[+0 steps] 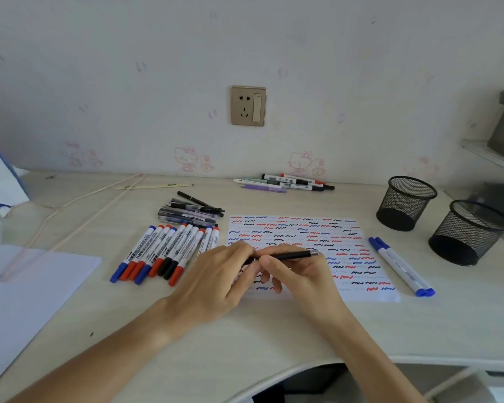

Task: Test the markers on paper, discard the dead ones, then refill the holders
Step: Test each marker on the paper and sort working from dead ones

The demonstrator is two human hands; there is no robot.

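Observation:
A thin black pen (291,255) lies level over the test paper (344,248), which is covered in red, blue and black squiggles. My right hand (297,274) grips the pen's barrel, and my left hand (218,274) pinches its left end. A row of several whiteboard markers (166,253) with blue, red and black caps lies left of the paper. Dark pens (191,212) are piled behind that row. Two blue-capped markers (402,266) lie right of the paper. Two black mesh holders (405,203) (469,232) stand at the right.
More markers and pens (285,182) lie by the back wall under a wall socket (248,106). A blank white sheet (26,289) lies at the left, with a thin hanger (79,205) behind it. The desk's front edge curves inward below my arms.

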